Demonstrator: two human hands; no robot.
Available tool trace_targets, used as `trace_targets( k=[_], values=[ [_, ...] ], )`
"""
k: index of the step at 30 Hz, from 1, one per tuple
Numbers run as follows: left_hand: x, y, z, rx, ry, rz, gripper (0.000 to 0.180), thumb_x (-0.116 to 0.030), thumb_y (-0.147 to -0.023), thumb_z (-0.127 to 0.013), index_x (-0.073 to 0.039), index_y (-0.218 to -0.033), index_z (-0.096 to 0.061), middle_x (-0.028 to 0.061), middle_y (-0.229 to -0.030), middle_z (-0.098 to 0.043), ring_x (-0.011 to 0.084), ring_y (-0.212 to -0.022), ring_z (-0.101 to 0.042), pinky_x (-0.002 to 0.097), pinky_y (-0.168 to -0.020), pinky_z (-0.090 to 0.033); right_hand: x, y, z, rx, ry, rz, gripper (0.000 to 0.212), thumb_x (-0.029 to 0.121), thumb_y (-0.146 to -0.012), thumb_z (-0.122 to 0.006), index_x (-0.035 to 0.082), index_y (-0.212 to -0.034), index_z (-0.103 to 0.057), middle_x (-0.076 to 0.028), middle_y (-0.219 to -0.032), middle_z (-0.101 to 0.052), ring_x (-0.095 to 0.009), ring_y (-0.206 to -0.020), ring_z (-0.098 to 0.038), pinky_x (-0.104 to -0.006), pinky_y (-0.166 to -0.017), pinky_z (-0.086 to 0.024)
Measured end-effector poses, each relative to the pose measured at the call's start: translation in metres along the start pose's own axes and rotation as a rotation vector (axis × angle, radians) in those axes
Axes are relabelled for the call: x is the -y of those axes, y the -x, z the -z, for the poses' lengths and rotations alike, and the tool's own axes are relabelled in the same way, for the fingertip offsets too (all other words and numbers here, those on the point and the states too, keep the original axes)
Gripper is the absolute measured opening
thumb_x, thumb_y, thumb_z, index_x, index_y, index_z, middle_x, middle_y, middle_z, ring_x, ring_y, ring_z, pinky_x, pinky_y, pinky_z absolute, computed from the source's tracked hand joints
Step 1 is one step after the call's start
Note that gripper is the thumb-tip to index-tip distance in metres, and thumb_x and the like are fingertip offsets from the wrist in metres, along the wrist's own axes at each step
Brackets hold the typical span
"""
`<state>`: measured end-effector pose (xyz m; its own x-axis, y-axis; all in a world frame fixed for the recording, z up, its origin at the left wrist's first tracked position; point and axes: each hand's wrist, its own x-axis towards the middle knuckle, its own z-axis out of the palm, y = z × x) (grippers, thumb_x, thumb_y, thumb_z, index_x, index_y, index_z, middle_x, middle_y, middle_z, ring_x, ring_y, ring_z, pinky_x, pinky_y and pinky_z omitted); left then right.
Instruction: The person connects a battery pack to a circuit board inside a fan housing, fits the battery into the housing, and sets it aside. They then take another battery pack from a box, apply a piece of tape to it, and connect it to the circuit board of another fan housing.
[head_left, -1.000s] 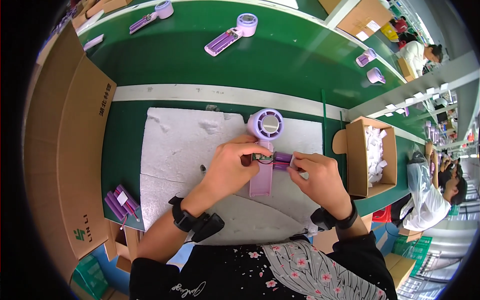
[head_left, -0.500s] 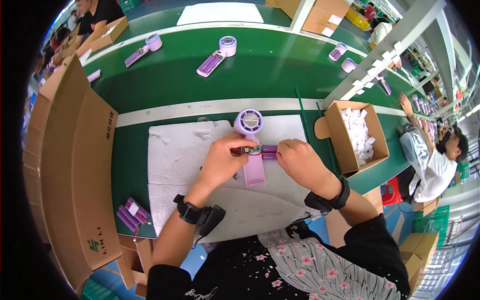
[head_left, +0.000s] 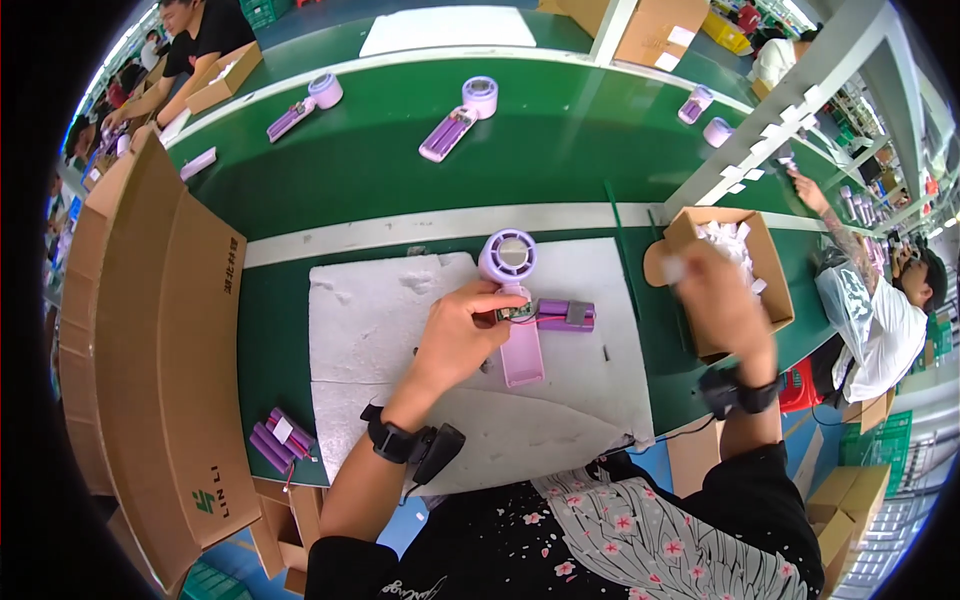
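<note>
A lilac handheld fan [head_left: 508, 257] lies on the white foam sheet [head_left: 370, 300], its round head pointing away from me and its handle shell [head_left: 522, 358] open. My left hand [head_left: 462, 335] pinches the fan near its neck, at the small green circuit board [head_left: 517, 311]. Thin red and black wires run from the board to a purple battery pack [head_left: 566, 316] beside the handle, which bears a grey square patch. Smeared by motion, my right hand [head_left: 722, 300] is over the near left side of a carton, with a small white piece [head_left: 675, 268] at its fingertips.
The open carton [head_left: 782, 290] holds many white scraps [head_left: 728, 238]. A tall cardboard box [head_left: 165, 350] walls off the left, near spare purple battery packs [head_left: 280, 440]. More fans [head_left: 450, 132] lie on the green belt [head_left: 370, 150] ahead. Co-workers sit far left and right.
My right hand has left the battery pack and swung right to the carton, exposing the pack with its grey patch. My left hand stays on the fan. The whole view has shifted slightly.
</note>
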<state>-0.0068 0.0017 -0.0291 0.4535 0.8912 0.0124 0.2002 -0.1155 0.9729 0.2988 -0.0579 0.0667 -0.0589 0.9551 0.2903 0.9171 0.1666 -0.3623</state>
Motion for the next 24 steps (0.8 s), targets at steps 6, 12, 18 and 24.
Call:
trace_targets(
  k=[6,12,18,24],
  values=[
    [-0.006,-0.007,-0.010,-0.074,0.048,0.008,0.036,0.006,-0.073,-0.061,-0.007,-0.104,-0.074,0.0082,-0.108,-0.068,0.0125,-0.071,-0.062,0.0242,-0.066,-0.051,-0.003,-0.013,0.030,-0.033,-0.042,-0.487,0.024,0.004,-0.083,-0.068,-0.001,-0.106,-0.062,-0.016,-0.097,-0.065,-0.022,-0.089,-0.063,-0.0340,-0.077,-0.050],
    [-0.004,-0.005,-0.010,-0.123,0.083,0.016,0.037,0.008,-0.072,-0.061,-0.007,-0.103,-0.074,0.0089,-0.110,-0.067,0.0117,-0.072,-0.062,0.0234,-0.066,-0.051,0.040,-0.025,-0.088,0.269,-0.328,0.269,0.044,0.001,-0.070,-0.077,0.004,-0.110,-0.061,-0.013,-0.106,-0.059,-0.029,-0.092,-0.059,-0.0330,-0.082,-0.049],
    [-0.013,-0.001,-0.008,-0.172,0.058,0.049,0.037,0.008,-0.072,-0.061,-0.008,-0.103,-0.074,0.0091,-0.110,-0.067,0.0137,-0.077,-0.065,0.0246,-0.069,-0.052,0.045,-0.030,-0.085,0.631,-0.500,0.050,0.045,0.000,-0.069,-0.076,0.004,-0.111,-0.060,-0.011,-0.106,-0.057,-0.026,-0.096,-0.059,-0.0315,-0.086,-0.047],
    [-0.026,-0.002,0.000,-0.093,-0.058,0.073,0.037,0.011,-0.075,-0.062,-0.005,-0.106,-0.073,0.0116,-0.113,-0.066,0.0165,-0.092,-0.067,0.0264,-0.075,-0.055,0.034,-0.026,-0.082,0.826,-1.161,-0.224,0.061,0.000,-0.065,-0.081,0.003,-0.120,-0.055,-0.009,-0.114,-0.058,-0.022,-0.099,-0.061,-0.0341,-0.084,-0.051]
  ],
)
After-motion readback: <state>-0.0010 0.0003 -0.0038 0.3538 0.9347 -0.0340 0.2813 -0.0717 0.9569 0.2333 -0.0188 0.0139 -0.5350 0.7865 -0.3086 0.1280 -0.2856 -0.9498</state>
